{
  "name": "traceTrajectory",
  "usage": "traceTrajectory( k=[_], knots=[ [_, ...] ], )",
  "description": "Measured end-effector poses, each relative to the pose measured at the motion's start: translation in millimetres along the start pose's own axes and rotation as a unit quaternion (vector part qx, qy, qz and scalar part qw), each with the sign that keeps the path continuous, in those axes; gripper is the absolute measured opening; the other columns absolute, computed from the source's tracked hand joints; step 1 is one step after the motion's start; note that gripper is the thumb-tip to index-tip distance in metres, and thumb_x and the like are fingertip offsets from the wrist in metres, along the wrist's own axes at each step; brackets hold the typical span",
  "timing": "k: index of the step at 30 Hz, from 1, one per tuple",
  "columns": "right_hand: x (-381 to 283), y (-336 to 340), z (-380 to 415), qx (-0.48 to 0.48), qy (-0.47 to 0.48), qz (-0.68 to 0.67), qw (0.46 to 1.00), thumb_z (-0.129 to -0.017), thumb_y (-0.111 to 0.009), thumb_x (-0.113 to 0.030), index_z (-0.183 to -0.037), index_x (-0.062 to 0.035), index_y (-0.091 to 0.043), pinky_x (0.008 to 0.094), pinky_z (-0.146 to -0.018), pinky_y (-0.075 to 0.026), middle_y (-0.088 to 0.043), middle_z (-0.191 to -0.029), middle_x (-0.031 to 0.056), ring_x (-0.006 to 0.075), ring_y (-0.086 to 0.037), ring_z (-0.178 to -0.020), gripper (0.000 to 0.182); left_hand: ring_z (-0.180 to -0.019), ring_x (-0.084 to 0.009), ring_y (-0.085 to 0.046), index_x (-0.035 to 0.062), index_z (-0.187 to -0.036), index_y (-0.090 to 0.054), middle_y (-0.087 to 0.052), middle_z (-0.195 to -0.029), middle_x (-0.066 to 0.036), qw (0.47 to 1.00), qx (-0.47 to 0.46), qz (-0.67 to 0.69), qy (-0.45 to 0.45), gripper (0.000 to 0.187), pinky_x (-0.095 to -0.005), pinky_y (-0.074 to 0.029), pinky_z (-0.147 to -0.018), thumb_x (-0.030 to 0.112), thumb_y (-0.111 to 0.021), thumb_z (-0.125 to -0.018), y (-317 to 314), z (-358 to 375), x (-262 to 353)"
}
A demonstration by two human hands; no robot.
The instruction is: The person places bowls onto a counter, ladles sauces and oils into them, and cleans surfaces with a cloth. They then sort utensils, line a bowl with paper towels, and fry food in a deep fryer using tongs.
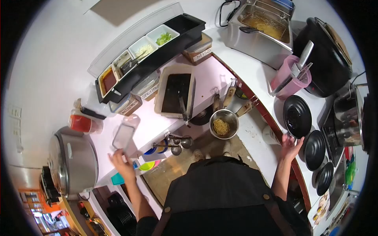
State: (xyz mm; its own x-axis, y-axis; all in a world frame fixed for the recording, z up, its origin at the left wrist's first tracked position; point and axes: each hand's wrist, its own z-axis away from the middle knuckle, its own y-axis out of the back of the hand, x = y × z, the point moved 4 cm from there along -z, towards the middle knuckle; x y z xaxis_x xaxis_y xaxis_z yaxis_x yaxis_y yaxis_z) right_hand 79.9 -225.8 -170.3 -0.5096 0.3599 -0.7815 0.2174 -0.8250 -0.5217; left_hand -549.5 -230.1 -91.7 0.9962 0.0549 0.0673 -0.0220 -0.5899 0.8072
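Container point(125, 134), clear, left of centre, lies by the half-curled left hand point(123, 165), whose grip I cannot tell; handle its edges gently. The right hand point(290, 148), open, seemingly empty, is beside a plate point(297, 112), frame right.

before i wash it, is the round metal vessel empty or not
Not empty: yellow noodles lie inside the round metal vessel, visible through its open top.

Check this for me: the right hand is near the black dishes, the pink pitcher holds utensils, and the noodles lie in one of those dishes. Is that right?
Not quite: the noodles lie in the round metal vessel, as the head view shows. The right hand is near the black dishes, and the pink pitcher does hold utensils.
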Motion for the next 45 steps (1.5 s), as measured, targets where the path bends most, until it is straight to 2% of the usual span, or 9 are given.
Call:
traceTrajectory(
  k=[3, 9, 11, 15, 24, 30, 38, 41, 45],
  knots=[
    [19.2, 14.8, 42.6, -0.007, 0.041, 0.177, 0.983, -0.083, -0.054, -0.044, -0.116, -0.0129, -0.046, 0.0261, -0.056, -0.04, -0.045, -0.076, 0.0018, 0.013, -0.044, -0.063, 0.046, -0.083, -0.0234, -0.055, -0.0016, -0.094, -0.056, -0.056, -0.086, -0.013, 0.992, 0.064, 0.1, 0.049, 0.012, -0.0357, -0.043, -0.083, 0.001, -0.054, -0.083, 68.8, -71.3, 23.8],
    [57.7, -180.9, 179.0, -0.592, 0.111, 0.308, 0.737, -0.087, -0.054, -0.012, -0.126, -0.0088, -0.047, 0.0233, -0.074, -0.046, -0.049, -0.105, 0.0059, 0.0111, -0.051, -0.084, 0.04, -0.084, -0.0083, -0.049, -0.0018, -0.103, -0.059, -0.057, -0.094, 0.0, 0.895, -0.098, 0.421, 0.105, 0.024, -0.0224, -0.04, -0.076, 0.016, -0.055, -0.088, 76.7, -181.5, 72.4],
    [73.2, -220.2, 216.5, -0.691, -0.058, 0.242, 0.679, -0.087, -0.058, -0.016, -0.135, -0.0065, -0.034, 0.0228, -0.074, -0.045, -0.048, -0.105, 0.0083, 0.0118, -0.051, -0.085, 0.055, -0.087, -0.0091, -0.05, -0.0006, -0.106, -0.06, -0.059, -0.097, -0.001, 0.826, -0.163, 0.529, 0.105, 0.03, -0.0213, -0.04, -0.078, 0.023, -0.058, -0.088, 31.6, -212.4, 106.0],
    [116.1, -251.7, 226.0, -0.647, -0.176, 0.202, 0.714, -0.084, -0.062, -0.018, -0.137, -0.0014, -0.018, 0.0221, -0.051, -0.041, -0.055, -0.077, 0.0042, 0.0098, -0.051, -0.059, 0.071, -0.085, -0.0078, -0.052, 0.0022, -0.106, -0.062, -0.06, -0.095, -0.001, 0.777, -0.326, 0.537, 0.034, 0.031, -0.0219, -0.041, -0.078, 0.026, -0.058, -0.087, -75.3, -259.8, 154.4],
    [180.7, -277.8, 173.3, -0.456, -0.002, 0.378, 0.806, -0.084, -0.06, -0.026, -0.127, 0.0046, -0.036, 0.0256, -0.039, -0.04, -0.054, -0.063, 0.006, 0.0119, -0.05, -0.045, 0.059, -0.094, -0.0395, -0.056, 0.0009, -0.116, -0.053, -0.058, -0.1, -0.025, 0.932, -0.137, 0.3, -0.153, 0.041, -0.0418, -0.045, -0.083, 0.019, -0.06, -0.081, -121.3, -246.6, 186.0],
    [196.5, -275.7, 162.8, -0.557, -0.128, 0.337, 0.748, -0.089, -0.052, -0.028, -0.134, -0.0056, -0.038, 0.0215, -0.038, -0.039, -0.048, -0.058, -0.0006, 0.0066, -0.045, -0.043, 0.051, -0.102, -0.0391, -0.053, -0.001, -0.119, -0.051, -0.055, -0.109, -0.026, 0.931, -0.159, 0.328, -0.018, 0.044, -0.042, -0.041, -0.088, 0.018, -0.061, -0.081, -109.8, -204.3, 171.4],
    [169.6, -289.2, 185.9, -0.536, -0.011, 0.427, 0.728, -0.087, -0.055, -0.033, -0.136, -0.006, -0.035, 0.0248, -0.039, -0.039, -0.051, -0.058, 0.0039, 0.0095, -0.047, -0.043, 0.059, -0.107, -0.0346, -0.054, -0.0008, -0.123, -0.048, -0.055, -0.115, -0.023, 0.921, -0.168, 0.352, 0.029, 0.049, -0.0369, -0.04, -0.092, 0.022, -0.061, -0.081, -85.5, -202.2, 158.8],
    [180.3, -282.6, 178.4, -0.504, 0.063, 0.467, 0.724, -0.085, -0.057, -0.033, -0.133, -0.0001, -0.033, 0.0353, -0.055, -0.048, -0.061, -0.084, 0.0194, 0.0258, -0.061, -0.061, 0.063, -0.102, -0.0344, -0.056, -0.0003, -0.124, -0.047, -0.056, -0.114, -0.023, 0.918, -0.177, 0.354, 0.022, 0.049, -0.0368, -0.041, -0.09, 0.022, -0.06, -0.082, -112.9, -189.4, 151.8],
    [182.3, -267.6, 178.9, -0.496, 0.095, 0.438, 0.743, -0.083, -0.061, -0.038, -0.135, -0.002, -0.032, 0.0272, -0.045, -0.042, -0.054, -0.09, 0.0152, 0.0146, -0.053, -0.054, 0.069, -0.102, -0.0302, -0.056, 0.0002, -0.126, -0.046, -0.056, -0.116, -0.021, 0.893, -0.239, 0.373, 0.076, 0.049, -0.0343, -0.04, -0.09, 0.024, -0.058, -0.084, -122.5, -182.2, 144.8]
  ],
)
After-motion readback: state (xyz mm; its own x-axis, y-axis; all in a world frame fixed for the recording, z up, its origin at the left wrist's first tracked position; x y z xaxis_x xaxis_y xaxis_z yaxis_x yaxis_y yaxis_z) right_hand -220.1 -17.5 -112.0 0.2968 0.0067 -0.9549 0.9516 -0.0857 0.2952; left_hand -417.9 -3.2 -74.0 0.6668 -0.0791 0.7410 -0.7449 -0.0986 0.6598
